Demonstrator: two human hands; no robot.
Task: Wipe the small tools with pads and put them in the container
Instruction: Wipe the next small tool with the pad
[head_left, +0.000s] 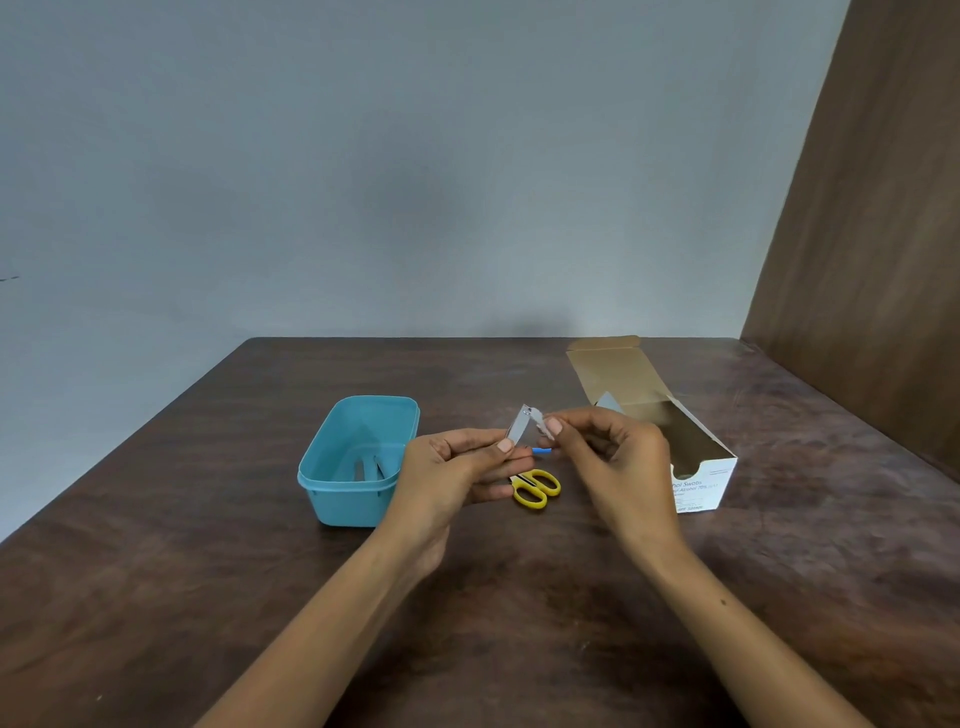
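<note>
- Left hand (457, 467) pinching nail clipper (519, 427) above desk centre; right hand (613, 452) pinching pad (540, 422) against it.
- Teal container (358, 457), left of centre: a couple of tools inside, likely done.
- Yellow scissors (535, 487) on desk (208, 571), still to wipe.
- Open swab box (675, 447) right of centre.
- Dark wood desk, grey wall, brown panel at right.

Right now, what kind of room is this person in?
Probably a plain room at home or in an office, set up for a small cleaning job. There is a dark wooden table against a bare grey wall, with a blue container and an opened box of alcohol swabs.
</note>
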